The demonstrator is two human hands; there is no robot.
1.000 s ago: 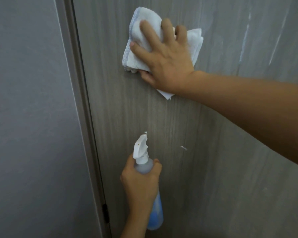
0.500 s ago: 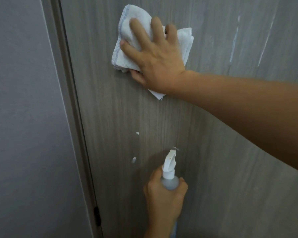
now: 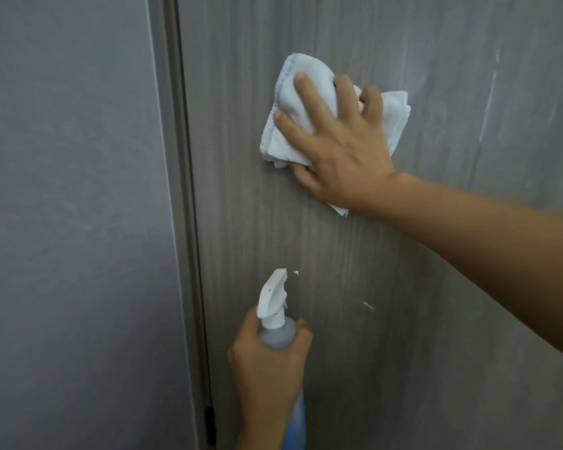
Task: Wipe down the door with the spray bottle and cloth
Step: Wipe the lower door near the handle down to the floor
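A grey wood-grain door [image 3: 355, 254] fills most of the view. My right hand [image 3: 342, 144] presses a crumpled white cloth [image 3: 293, 102] flat against the door's upper part, fingers spread over it. Lower down, my left hand [image 3: 267, 368] grips the neck of a spray bottle [image 3: 275, 313], whose white nozzle points at the door and whose blue body runs down behind the wrist. Small white specks [image 3: 368, 305] sit on the door near the nozzle. Pale streaks [image 3: 488, 105] run down the door at the upper right.
The door frame [image 3: 176, 222] stands left of the door, with a plain grey wall [image 3: 69, 222] beyond it. A dark hinge [image 3: 209, 423] shows in the gap at the bottom.
My left hand has swung the spray bottle back to the left, toward the hinge side, and a little higher. The cloth and my right hand sit lower and further right in view.
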